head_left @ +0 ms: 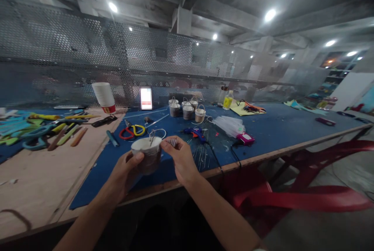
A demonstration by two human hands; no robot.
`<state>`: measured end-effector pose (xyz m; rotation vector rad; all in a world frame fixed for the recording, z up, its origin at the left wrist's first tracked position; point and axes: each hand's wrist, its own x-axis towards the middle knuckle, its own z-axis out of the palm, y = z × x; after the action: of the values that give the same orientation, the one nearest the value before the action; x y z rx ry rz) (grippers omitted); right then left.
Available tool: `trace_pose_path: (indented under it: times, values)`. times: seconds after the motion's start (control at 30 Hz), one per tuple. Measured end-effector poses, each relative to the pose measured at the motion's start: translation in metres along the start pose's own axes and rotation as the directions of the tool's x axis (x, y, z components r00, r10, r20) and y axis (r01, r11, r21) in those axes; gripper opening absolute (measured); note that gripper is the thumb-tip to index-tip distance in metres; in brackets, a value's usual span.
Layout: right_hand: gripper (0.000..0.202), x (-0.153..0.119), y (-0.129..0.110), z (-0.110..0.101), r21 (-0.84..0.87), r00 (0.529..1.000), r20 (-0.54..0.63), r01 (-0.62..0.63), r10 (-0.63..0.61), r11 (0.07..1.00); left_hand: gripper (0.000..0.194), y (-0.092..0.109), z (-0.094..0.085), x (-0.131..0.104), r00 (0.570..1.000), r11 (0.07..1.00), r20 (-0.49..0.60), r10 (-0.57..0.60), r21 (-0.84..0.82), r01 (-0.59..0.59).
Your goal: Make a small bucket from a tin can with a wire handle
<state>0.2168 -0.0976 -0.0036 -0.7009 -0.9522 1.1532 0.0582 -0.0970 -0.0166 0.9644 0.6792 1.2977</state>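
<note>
In my left hand (130, 169) I hold a small white cup (148, 161) wrapped on the outside in a greyish-brown covering, its open top facing up. Thin, wire-like pieces (152, 138) stand up at the cup's rim. The fingertips of my right hand (179, 155) are pinched together at the cup's right edge, around a small striped piece (172, 141) that is too small to name surely. Just beyond the cup, red-and-yellow-handled scissors (132, 131) lie on the blue mat. A blue glue gun (198, 135) rests to the right.
Several similar small cups with handles (187, 112) stand behind. A stack of paper cups (104, 97) is at back left, near pens and blue scissors (36, 136). Clear plastic bags (229, 126), a yellow bottle (228, 101) and a red chair (292, 200) are on the right.
</note>
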Motion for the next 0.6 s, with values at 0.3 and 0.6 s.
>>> trace_pose_path:
  times: [0.3, 0.6]
  values:
    - [0.023, -0.0019, 0.0062, 0.0013, 0.025, 0.998, -0.045, -0.035, 0.036, 0.999, 0.044, 0.0033, 0.0047, -0.0047, 1.0, 1.0, -0.002, -0.018, -0.016, 0.018]
    - [0.02, 0.0001, 0.0053, -0.0006, -0.009, 0.998, -0.046, -0.047, 0.047, 0.999, 0.041, -0.0002, 0.0013, -0.0019, 0.995, 0.995, -0.02, -0.094, -0.024, 0.093]
